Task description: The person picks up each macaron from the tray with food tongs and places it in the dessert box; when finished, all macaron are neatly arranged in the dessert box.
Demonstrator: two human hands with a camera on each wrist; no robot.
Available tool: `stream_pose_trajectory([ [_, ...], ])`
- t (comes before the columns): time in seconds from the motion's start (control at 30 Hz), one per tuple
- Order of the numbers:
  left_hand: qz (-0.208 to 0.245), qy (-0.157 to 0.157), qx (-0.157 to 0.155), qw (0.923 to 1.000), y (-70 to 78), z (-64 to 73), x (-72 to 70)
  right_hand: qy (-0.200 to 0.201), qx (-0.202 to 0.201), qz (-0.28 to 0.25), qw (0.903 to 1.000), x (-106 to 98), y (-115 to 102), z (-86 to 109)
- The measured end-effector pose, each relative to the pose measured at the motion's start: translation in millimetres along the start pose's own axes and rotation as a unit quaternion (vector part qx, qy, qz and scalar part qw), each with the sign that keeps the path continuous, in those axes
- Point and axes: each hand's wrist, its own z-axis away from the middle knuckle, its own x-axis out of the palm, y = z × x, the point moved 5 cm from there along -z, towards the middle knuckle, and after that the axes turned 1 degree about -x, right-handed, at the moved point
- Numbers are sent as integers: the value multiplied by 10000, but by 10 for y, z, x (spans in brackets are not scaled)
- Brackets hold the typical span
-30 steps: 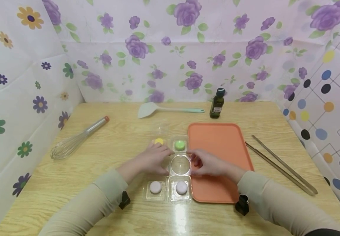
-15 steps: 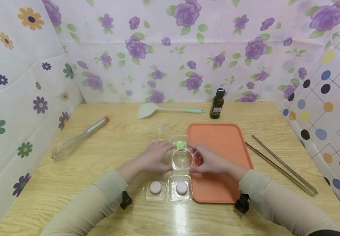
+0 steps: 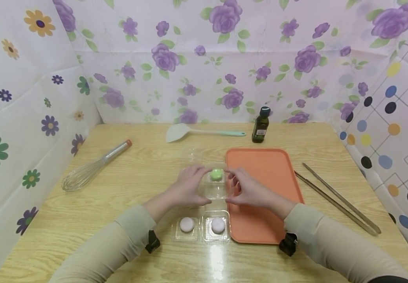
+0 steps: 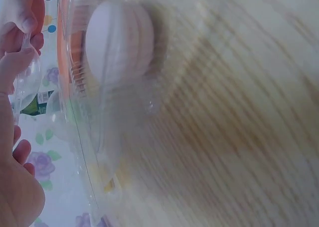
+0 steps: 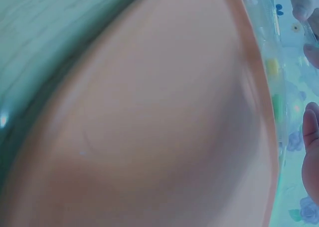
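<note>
A green macaron sits in a clear plastic box between my hands in the head view. That box's clear lid is raised, and both hands hold it by opposite sides. My left hand pinches the left edge; my right hand pinches the right edge above the tray. In the left wrist view the lid stands between thumb and fingers. Two pale macarons, a left one and a right one, sit in clear boxes nearer. A yellow macaron shows in the right wrist view; my left hand hides it from the head.
An orange tray lies right of the boxes, with metal tongs beyond it. A whisk lies at left. At the back are a spatula and a dark bottle. Another clear lid stands behind my left hand.
The lid has come up from lying flat in front of the green macaron's box and tilted toward it. Both hands have risen with it, and the left now covers the yellow macaron.
</note>
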Motion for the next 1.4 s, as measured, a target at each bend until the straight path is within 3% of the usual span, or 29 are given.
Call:
stream_pose_trajectory([
  [0.13, -7, 79, 6, 10000, 7, -7, -18, -49, 69, -259, 9996, -3, -23, -10],
  [0.23, -82, 103, 33, 9999, 17, -6, -30, -132, 202, -856, 9960, -7, -28, -16],
  [0.43, -424, 197, 275, 9985, 35, 9, -37, -295, 708, -2113, 9744, -11, -3, -8],
  [0.53, -504, 273, 476, 9972, 42, 18, -30, -524, 941, -3025, 9470, 19, 4, -5],
  [0.67, -694, 455, 761, 9936, 58, 31, -34, -855, 1099, -4108, 9010, 66, -14, -21],
  [0.8, -961, 652, 1007, 9881, 94, 46, -50, -1016, 1224, -4348, 8864, 98, -7, -38],
  [1.2, -1586, 1258, 1622, 9658, 126, 95, -76, -1168, 1521, -4538, 8702, 159, 0, -59],
  [1.4, -1737, 1577, 1998, 9513, 126, 119, -67, -1514, 1804, -5025, 8319, 210, -15, -21],
])
